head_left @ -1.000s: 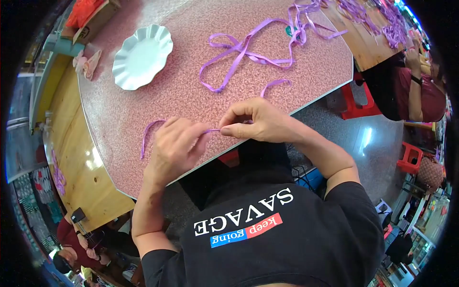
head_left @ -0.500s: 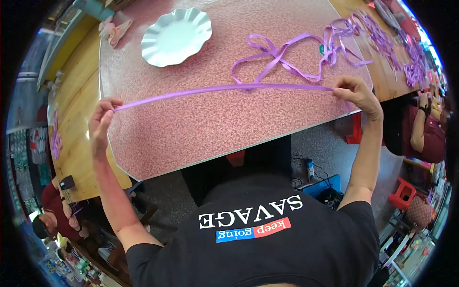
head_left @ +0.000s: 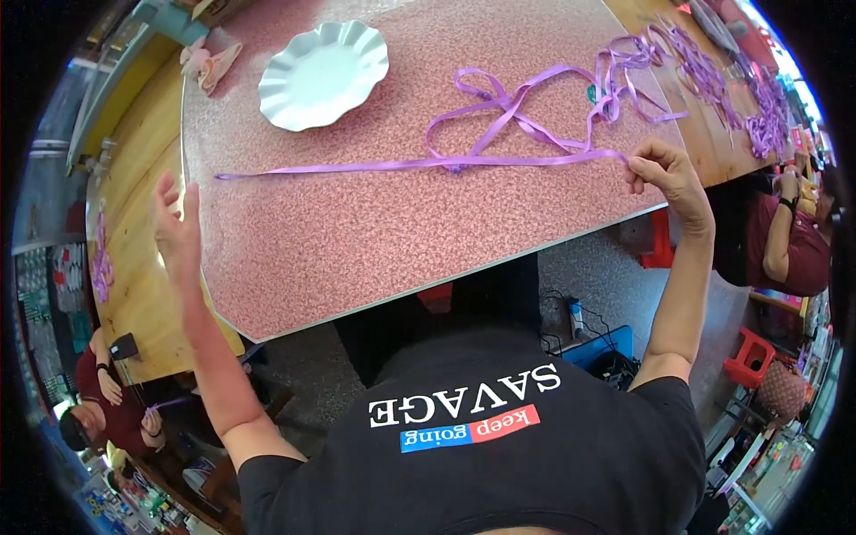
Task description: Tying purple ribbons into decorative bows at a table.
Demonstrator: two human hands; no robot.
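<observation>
A long purple ribbon [head_left: 374, 166] stretches nearly straight across a pink speckled tabletop [head_left: 428, 232]. Its right end is pinched between the thumb and fingers of my right hand [head_left: 664, 178], by the table's right edge. My left hand [head_left: 178, 227] is at the left edge with fingers apart, holding nothing; the ribbon's loose left end lies a short way to its right. Behind the straight stretch, a looped length of purple ribbon [head_left: 508, 105] lies on the table, with a small green piece [head_left: 592, 93] among its loops.
A white scalloped plate [head_left: 323, 76] sits at the far left, beside a pinkish cloth-like item [head_left: 212, 68]. Tangled purple ribbons [head_left: 704, 76] lie on the wooden table at right. One person [head_left: 125, 401] works at lower left, another [head_left: 794, 236] at right. A red stool [head_left: 749, 357] stands on the floor.
My left hand has let go of the ribbon's left end and opened, moving slightly left. The ribbon has dropped onto the table. My right hand still pinches its end.
</observation>
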